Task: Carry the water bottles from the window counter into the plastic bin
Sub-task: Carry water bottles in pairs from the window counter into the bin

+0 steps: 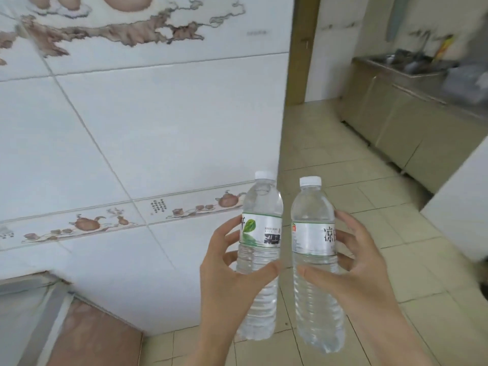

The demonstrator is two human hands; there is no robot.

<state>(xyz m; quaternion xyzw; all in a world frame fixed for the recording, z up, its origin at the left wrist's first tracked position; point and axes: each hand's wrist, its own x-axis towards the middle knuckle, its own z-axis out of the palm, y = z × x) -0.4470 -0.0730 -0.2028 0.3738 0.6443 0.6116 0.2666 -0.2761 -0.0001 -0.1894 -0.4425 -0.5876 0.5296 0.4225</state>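
Two clear water bottles with white caps are held upright in front of me, side by side and slightly apart. My left hand (227, 270) grips the left bottle (260, 233), which has a white label with a green leaf. My right hand (351, 265) grips the right bottle (313, 239), whose white label carries black characters. Both bottles look full. No plastic bin and no window counter are in view.
A white tiled wall (132, 128) with brown teapot patterns fills the left. A reddish-brown ledge (92, 336) lies at bottom left. Beige floor tiles (383, 220) run ahead to a steel sink counter (401, 83) at the far right. A white surface (464, 207) juts in on the right.
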